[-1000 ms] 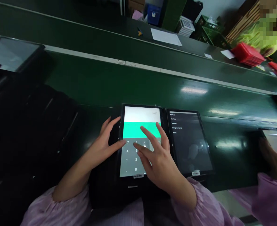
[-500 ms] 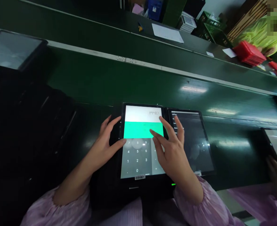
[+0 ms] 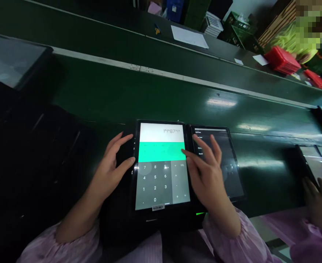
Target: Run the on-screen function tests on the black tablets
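Green bench [image 3: 122,95], tablet [image 3: 161,182] lengthwise with top away, left hand [image 3: 108,170] spread, right hand [image 3: 206,173] spread

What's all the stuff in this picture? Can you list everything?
calculator tablet: one, black frame, white, green and grey screen, middle front
dark tablet: one, black, right beside the calculator tablet
far-left tablet: one, grey screen, left edge
belt: one, dark green, running behind the tablets
paper sheet: one, white, far bench
red trays: two piles, red, top right
co-worker's hand: one, purple sleeve, right edge
left hand: one, open, resting on the calculator tablet's left edge
right hand: one, open, fingers spread over the dark tablet's left side
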`<state>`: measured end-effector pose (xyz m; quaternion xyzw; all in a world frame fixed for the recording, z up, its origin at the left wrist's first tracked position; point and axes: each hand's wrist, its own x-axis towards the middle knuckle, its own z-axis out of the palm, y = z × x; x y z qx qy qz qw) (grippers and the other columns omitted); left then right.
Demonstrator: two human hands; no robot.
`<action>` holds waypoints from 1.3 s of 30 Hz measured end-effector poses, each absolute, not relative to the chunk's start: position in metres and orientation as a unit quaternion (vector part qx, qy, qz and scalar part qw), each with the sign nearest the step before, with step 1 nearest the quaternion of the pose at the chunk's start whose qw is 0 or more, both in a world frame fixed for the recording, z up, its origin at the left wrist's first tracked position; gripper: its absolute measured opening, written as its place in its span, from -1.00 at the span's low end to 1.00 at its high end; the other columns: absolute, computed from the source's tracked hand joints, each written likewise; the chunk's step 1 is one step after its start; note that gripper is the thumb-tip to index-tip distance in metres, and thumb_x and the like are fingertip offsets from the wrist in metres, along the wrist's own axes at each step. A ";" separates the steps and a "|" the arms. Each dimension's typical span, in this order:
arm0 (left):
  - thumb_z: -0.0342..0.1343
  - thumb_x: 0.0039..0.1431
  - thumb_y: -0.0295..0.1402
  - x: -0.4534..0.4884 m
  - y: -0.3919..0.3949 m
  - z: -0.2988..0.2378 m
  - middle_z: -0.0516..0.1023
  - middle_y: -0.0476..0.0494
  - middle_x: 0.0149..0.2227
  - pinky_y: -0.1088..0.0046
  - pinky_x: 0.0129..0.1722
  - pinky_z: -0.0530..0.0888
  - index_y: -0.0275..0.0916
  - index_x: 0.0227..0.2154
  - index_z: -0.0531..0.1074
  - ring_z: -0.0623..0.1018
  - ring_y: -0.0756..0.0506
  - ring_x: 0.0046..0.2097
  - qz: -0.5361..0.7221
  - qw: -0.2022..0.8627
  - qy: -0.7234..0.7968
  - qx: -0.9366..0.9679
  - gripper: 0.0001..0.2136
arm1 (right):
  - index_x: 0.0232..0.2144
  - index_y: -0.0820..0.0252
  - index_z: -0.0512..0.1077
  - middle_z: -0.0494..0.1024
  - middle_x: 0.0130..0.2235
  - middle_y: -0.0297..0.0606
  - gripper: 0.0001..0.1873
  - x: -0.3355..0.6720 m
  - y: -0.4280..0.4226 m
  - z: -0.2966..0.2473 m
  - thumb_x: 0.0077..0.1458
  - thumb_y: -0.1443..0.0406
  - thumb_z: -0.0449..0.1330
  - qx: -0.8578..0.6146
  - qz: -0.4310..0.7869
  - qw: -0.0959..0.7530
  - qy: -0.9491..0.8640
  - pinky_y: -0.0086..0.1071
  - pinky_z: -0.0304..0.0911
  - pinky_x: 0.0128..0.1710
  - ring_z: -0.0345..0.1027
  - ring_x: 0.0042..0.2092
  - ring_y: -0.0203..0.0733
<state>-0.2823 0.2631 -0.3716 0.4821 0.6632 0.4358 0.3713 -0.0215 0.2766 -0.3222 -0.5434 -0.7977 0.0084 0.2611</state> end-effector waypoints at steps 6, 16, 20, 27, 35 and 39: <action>0.23 0.23 -0.13 -0.286 0.267 -0.378 0.40 -0.09 0.42 -0.18 0.49 0.23 0.08 0.15 0.54 0.20 -0.38 0.54 0.455 0.366 0.652 0.484 -0.58 | -0.02 -0.02 0.71 0.44 0.37 -0.15 -0.56 0.032 0.293 -0.328 0.50 0.09 0.02 -0.620 -0.053 0.283 -0.730 0.55 0.03 0.39 -0.02 0.52 0.39; 0.21 0.27 -0.16 -0.290 0.287 -0.390 0.50 -0.15 0.35 -0.10 0.53 0.15 -0.04 0.13 0.52 0.34 -0.31 0.47 0.510 0.325 0.630 0.487 -0.62 | 0.08 0.06 0.65 0.59 0.26 -0.06 -0.44 0.091 0.293 -0.316 0.38 -0.08 0.04 -0.686 0.018 0.295 -0.665 0.24 0.29 0.33 0.40 0.33 0.23; 0.22 0.23 -0.15 -0.291 0.313 -0.397 0.47 -0.18 0.38 -0.10 0.52 0.19 -0.07 0.24 0.44 0.31 -0.33 0.49 0.517 0.340 0.605 0.502 -0.48 | 0.23 0.11 0.51 0.63 0.19 0.01 -0.21 0.124 0.284 -0.319 0.17 -0.22 0.10 -0.800 0.113 0.282 -0.517 0.15 0.37 0.27 0.51 0.24 0.21; 0.24 0.21 -0.15 -0.297 0.335 -0.403 0.33 -0.21 0.48 -0.07 0.52 0.18 -0.07 0.40 0.29 0.26 -0.36 0.51 0.482 0.357 0.594 0.537 -0.31 | 0.28 0.08 0.46 0.66 0.17 -0.03 -0.08 0.125 0.263 -0.331 0.05 -0.31 0.17 -0.810 0.257 0.320 -0.418 0.05 0.26 0.35 0.48 0.27 0.19; 0.37 0.04 -0.19 -0.304 0.338 -0.404 0.45 -0.26 0.40 -0.16 0.51 0.15 -0.16 0.30 0.42 0.34 -0.39 0.46 0.527 0.379 0.597 0.471 -0.29 | 0.19 0.16 0.57 0.70 0.05 -0.04 -0.09 0.107 0.257 -0.329 0.00 -0.28 0.17 -0.812 0.201 0.335 -0.433 -0.02 0.42 0.13 0.54 0.15 0.17; 0.32 0.04 -0.27 -0.324 0.333 -0.407 0.53 -0.18 0.34 -0.13 0.54 0.08 -0.14 0.22 0.49 0.27 -0.35 0.51 0.541 0.394 0.586 0.457 -0.39 | 0.19 0.14 0.57 0.70 0.04 -0.02 -0.15 0.104 0.245 -0.338 0.08 -0.27 0.17 -0.794 0.205 0.351 -0.453 0.02 0.45 0.13 0.57 0.13 0.16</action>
